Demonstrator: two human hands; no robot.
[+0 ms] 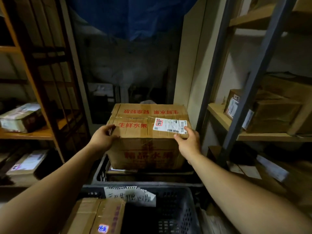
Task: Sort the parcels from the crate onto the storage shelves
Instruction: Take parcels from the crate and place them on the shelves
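A big brown box (146, 142) sits in the middle of the frame, on top of a black crate (101, 174). The left hand (103, 137) holds the top left corner of the box, with its fingers curled over the edge. The right hand (188, 142) holds the top right corner, thumb on the front and fingers on top, next to the white label (170, 125). It is dark here, so I cannot tell if the box is lifted or rests on the crate.

The box looks large and may be heavy. Both hands hold it only by the top corners. If it is lifted like that, it could slip and drop back down. The aisle is narrow. The left shelf (27, 134) and the right shelf (253, 136) are close, so a swing to either side could bump a post or knock the parcels there. A second crate (182, 208) at the bottom of the frame could trip the person.
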